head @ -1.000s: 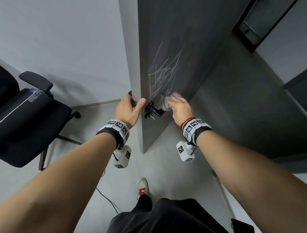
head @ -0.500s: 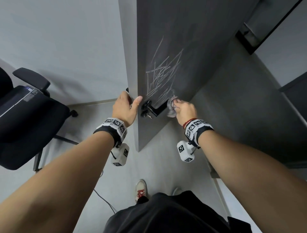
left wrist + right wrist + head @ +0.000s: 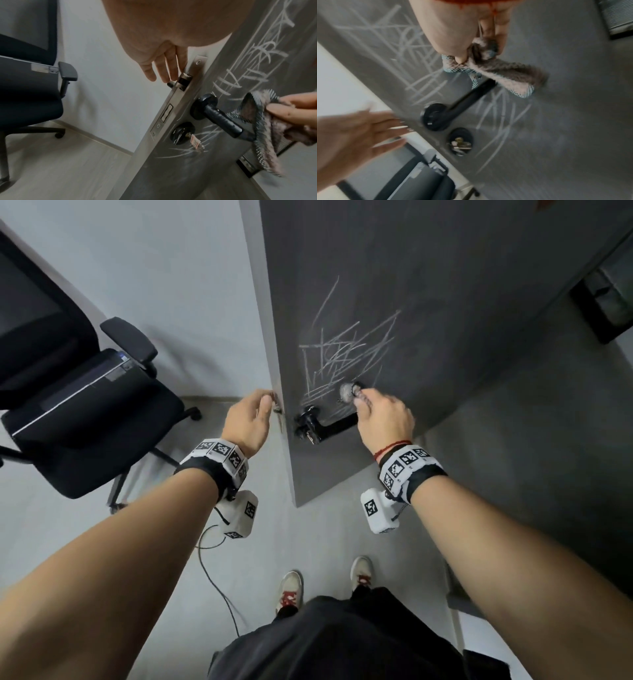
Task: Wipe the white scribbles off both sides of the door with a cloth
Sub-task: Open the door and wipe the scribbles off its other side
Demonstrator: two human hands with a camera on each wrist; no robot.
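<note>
A dark grey door (image 3: 428,268) stands ajar, edge toward me, with white scribbles (image 3: 346,354) above its black lever handle (image 3: 329,426). More scribbles (image 3: 500,119) run below the handle. My right hand (image 3: 380,416) grips a bunched grey cloth (image 3: 346,392) just above the lever's end, close to the door face; the cloth (image 3: 501,70) hangs over the lever. My left hand (image 3: 250,419) is at the door's edge with straight fingers (image 3: 163,67) beside the latch bolt (image 3: 184,79); it holds nothing.
A black office chair (image 3: 68,392) stands left near the white wall. A key (image 3: 195,142) sticks out of the lock under the handle. A cable (image 3: 219,587) trails on the grey floor by my shoes (image 3: 289,592). A dark frame (image 3: 606,299) lies far right.
My left hand has let go of the door edge and its fingers are now straight. My right hand has lifted the cloth from beside the handle to just above the lever.
</note>
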